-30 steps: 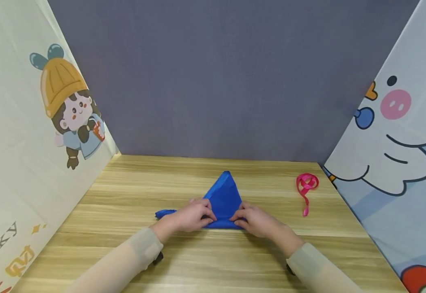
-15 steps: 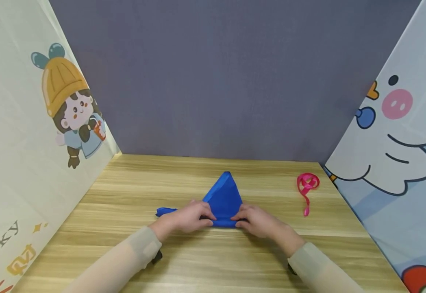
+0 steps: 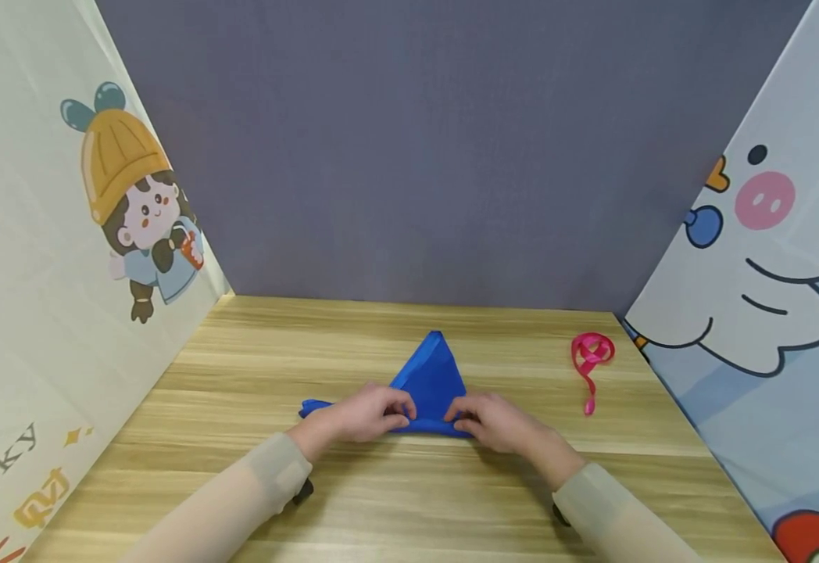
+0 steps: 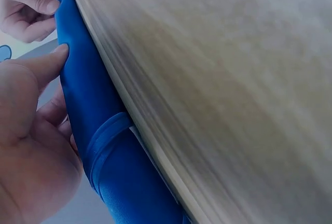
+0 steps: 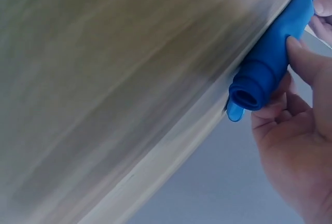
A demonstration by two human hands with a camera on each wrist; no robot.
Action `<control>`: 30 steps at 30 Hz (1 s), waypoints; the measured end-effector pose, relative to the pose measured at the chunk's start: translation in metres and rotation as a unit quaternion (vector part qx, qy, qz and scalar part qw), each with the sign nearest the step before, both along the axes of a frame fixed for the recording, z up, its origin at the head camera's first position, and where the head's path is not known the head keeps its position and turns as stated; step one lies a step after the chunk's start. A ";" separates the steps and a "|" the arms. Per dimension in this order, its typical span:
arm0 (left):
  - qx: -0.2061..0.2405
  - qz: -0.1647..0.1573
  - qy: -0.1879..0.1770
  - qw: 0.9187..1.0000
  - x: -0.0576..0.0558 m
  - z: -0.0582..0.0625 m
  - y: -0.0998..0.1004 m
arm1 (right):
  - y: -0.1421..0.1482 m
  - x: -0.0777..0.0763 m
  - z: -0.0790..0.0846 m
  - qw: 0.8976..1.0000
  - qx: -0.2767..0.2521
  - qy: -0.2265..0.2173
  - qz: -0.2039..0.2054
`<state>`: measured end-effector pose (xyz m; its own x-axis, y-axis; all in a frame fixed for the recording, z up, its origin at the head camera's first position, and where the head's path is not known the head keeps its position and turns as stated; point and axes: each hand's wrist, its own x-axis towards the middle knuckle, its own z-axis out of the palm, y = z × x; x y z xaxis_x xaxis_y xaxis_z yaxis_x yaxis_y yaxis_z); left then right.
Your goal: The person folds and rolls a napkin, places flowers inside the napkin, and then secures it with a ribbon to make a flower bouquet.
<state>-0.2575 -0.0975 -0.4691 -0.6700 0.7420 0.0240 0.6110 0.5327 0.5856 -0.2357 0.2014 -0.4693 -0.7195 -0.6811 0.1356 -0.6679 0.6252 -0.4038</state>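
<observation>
A blue cloth [image 3: 434, 383] lies on the table, its far part a flat triangle pointing away and its near edge rolled into a tube. At the left of the roll, my left hand [image 3: 374, 412] pinches it, thumb on the near side and fingers curled over the far side. My right hand [image 3: 494, 422] grips the roll's right part in the same manner. A loose blue end [image 3: 314, 407] sticks out beyond my left hand. In the left wrist view a band-like fold crosses the rolled cloth [image 4: 93, 84]. The right wrist view shows the hollow end of the roll [image 5: 246, 97].
A coiled pink ribbon [image 3: 592, 352] lies at the right rear of the wooden table [image 3: 409, 500]. A grey panel [image 3: 416, 156] closes off the back. Cartoon-printed panels stand at the left [image 3: 23, 234] and right [image 3: 817, 328].
Both hands stay on the cloth at nearly the same spot, their fingers shifting a little on the roll. Its near edge has crept slightly away from me. The pink ribbon has not moved.
</observation>
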 end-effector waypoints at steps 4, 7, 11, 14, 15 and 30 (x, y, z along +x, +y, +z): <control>-0.020 0.003 0.028 0.999 0.000 0.000 0.000 | 0.000 0.001 -0.001 1.000 0.010 0.028 0.008; -0.036 0.000 0.066 0.997 0.000 -0.002 -0.001 | 0.000 0.002 -0.001 0.999 0.021 0.027 -0.002; -0.042 0.003 0.084 0.996 0.000 -0.003 -0.001 | -0.002 0.004 0.000 0.999 0.036 0.010 -0.022; -0.045 0.006 0.080 0.996 0.000 -0.003 0.000 | -0.002 0.004 0.001 0.998 0.045 -0.008 -0.034; -0.048 0.006 0.078 0.996 0.000 -0.002 0.001 | -0.002 0.004 0.001 0.998 0.046 -0.013 -0.036; -0.024 0.012 0.042 0.999 0.002 -0.004 -0.004 | 0.001 -0.002 -0.002 1.000 0.019 -0.014 -0.004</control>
